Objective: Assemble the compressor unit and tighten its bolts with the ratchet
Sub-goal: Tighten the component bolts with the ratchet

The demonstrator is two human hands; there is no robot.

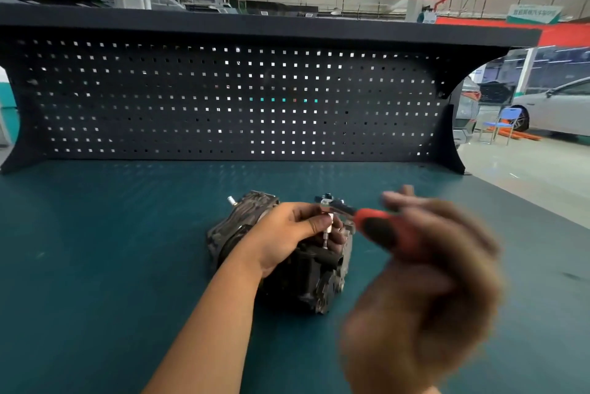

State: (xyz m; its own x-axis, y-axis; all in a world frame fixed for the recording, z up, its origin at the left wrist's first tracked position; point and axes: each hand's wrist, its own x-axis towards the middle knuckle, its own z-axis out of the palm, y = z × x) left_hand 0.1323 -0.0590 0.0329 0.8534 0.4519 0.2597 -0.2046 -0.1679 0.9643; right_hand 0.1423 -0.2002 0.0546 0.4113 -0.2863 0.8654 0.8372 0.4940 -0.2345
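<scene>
The compressor [306, 282], a dark, ribbed metal block, lies on its side on the teal bench [95, 250], directly under the left hand [287, 234] and down-left of the right hand [431, 266]. The left hand rests on top of the compressor with its forearm reaching in from the lower left; its thumb and fingers [338, 237] are curled and pinch the short silver shaft that hangs down from the head of the ratchet [376, 224], and the shaft's lower end meets the compressor's upper face just below those fingertips. The ratchet's head sits just above the left thumb, and its red and black handle runs off to the right into the right hand. That hand is close to the camera and badly blurred; it looks wrapped round the handle, though single fingers cannot be made out. A small silver stub [232, 201] sticks out of the compressor's far end, to the left of the left knuckles. Well beyond both hands a black pegboard [223, 100] stands along the back of the bench under a black shelf. Far to the right of the right hand, on the shop floor, are a blue chair [504, 122] and a white car [562, 109]
</scene>
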